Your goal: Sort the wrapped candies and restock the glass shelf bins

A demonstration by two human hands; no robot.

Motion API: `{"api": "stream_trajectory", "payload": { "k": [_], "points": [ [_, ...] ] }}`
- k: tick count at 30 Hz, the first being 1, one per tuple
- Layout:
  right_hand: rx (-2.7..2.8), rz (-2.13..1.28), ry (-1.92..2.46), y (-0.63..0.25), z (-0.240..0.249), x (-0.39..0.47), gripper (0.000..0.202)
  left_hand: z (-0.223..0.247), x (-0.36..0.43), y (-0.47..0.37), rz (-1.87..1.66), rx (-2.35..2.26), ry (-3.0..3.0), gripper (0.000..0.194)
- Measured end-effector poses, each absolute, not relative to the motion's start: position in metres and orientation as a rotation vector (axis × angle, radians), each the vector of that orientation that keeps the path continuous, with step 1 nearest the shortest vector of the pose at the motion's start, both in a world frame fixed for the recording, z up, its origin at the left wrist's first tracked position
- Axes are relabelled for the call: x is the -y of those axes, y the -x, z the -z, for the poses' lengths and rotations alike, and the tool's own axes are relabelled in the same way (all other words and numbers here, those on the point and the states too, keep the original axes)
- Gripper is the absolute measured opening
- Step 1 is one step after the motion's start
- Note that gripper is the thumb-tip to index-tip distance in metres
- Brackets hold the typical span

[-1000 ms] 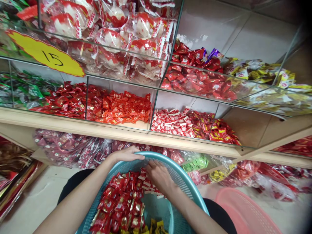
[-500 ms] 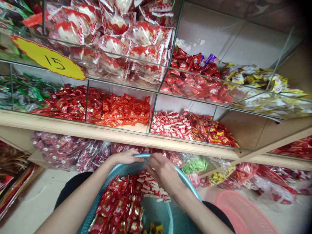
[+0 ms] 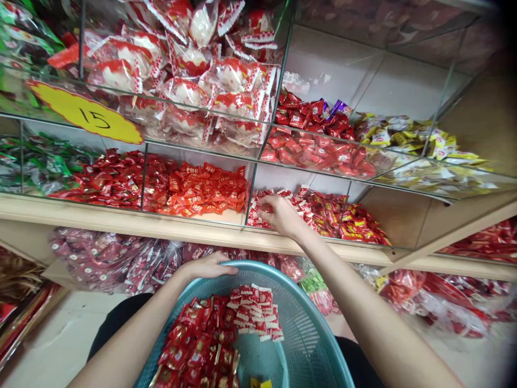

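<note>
My left hand grips the far rim of a teal plastic basket. Inside the basket lie dark red candies with gold parts, a smaller pile of red-and-white candies and a bit of yellow wrapper. My right hand reaches into a shelf compartment, over the red-and-white candies there. Its fingers are bent together at the pile; whether a candy is between them is hidden.
Glass-fronted compartments hold orange-red candies, red-and-yellow candies and large wrapped sweets. A wooden shelf edge runs above bagged candies. A yellow tag reads 15.
My right hand has moved from above the basket up and forward into the shelf compartment, uncovering the red-and-white candies in the basket. My left hand stays on the rim.
</note>
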State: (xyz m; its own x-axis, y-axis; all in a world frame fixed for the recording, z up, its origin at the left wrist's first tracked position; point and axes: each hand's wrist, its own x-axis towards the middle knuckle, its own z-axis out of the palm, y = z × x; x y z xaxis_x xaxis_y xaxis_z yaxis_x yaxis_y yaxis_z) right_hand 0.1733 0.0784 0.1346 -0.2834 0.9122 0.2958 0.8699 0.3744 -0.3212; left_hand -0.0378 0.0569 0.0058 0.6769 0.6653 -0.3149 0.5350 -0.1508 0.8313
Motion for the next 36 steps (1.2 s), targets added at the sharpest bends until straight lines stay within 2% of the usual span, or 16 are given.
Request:
{"api": "stream_trajectory", "payload": {
  "k": [7, 14, 19, 23, 27, 30, 33, 36],
  "points": [
    [2.370, -0.134, 1.725, -0.170, -0.127, -0.104, 0.018, -0.005, -0.058, 0.038, -0.142, -0.974, -1.846, 0.044],
    [2.360, -0.160, 1.630, -0.176, -0.121, -0.102, 0.021, -0.006, -0.058, 0.037, -0.125, -0.990, -1.855, 0.044],
    [2.326, -0.199, 1.488, -0.177, -0.123, -0.098, 0.014, -0.005, -0.058, 0.037, -0.131, -0.997, -1.865, 0.045],
    [2.084, -0.086, 1.335, -0.178, -0.137, -0.073, 0.017, -0.005, -0.058, 0.037, -0.121, -0.994, -1.866, 0.045],
    [1.848, -0.259, 1.153, -0.182, -0.144, -0.020, 0.018, -0.003, -0.059, 0.038, -0.114, -0.990, -1.861, 0.044],
    [1.806, -0.449, 1.184, -0.187, -0.124, 0.017, 0.015, 0.002, -0.060, 0.038, -0.131, -0.985, -1.863, 0.044],
    [1.865, -0.610, 1.238, -0.191, -0.083, 0.037, 0.014, 0.005, -0.061, 0.038, -0.133, -0.978, -1.874, 0.044],
    [1.971, -0.605, 1.278, -0.193, -0.042, 0.044, 0.013, 0.006, -0.061, 0.037, -0.147, -0.958, -1.879, 0.042]
  ]
}}
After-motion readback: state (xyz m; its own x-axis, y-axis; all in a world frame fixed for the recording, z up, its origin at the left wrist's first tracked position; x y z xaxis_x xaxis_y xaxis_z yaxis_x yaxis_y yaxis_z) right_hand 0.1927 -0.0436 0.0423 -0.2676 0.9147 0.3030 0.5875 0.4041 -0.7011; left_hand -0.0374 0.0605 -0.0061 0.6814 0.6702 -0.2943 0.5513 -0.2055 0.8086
